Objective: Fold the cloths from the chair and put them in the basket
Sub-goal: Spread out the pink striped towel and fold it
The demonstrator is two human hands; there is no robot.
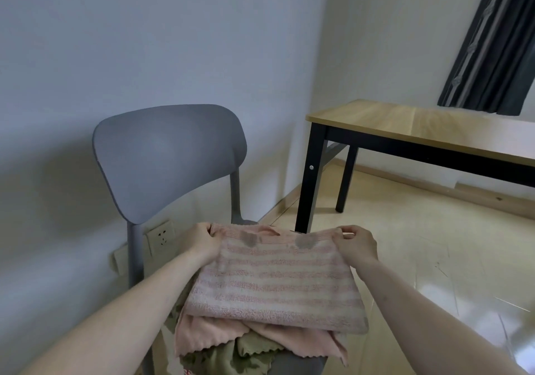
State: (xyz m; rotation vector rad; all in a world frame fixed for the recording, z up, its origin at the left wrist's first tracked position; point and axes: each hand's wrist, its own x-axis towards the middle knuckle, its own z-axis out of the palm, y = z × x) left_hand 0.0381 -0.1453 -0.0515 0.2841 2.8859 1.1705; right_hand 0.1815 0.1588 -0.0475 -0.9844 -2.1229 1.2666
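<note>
A pink and white striped towel (275,282) lies folded over on the pile on the grey chair (168,157). My left hand (202,241) pinches its far left corner and my right hand (357,243) pinches its far right corner. Beneath the towel lie a plain pink cloth (208,335) with a zigzag edge and an olive green cloth (231,358). No basket is in view.
A wooden table with black legs (419,131) stands to the right of the chair. A wall socket (162,237) sits behind the chair's left post. A dark curtain (498,41) hangs at the upper right. Shiny floor (419,259) spreads to the right.
</note>
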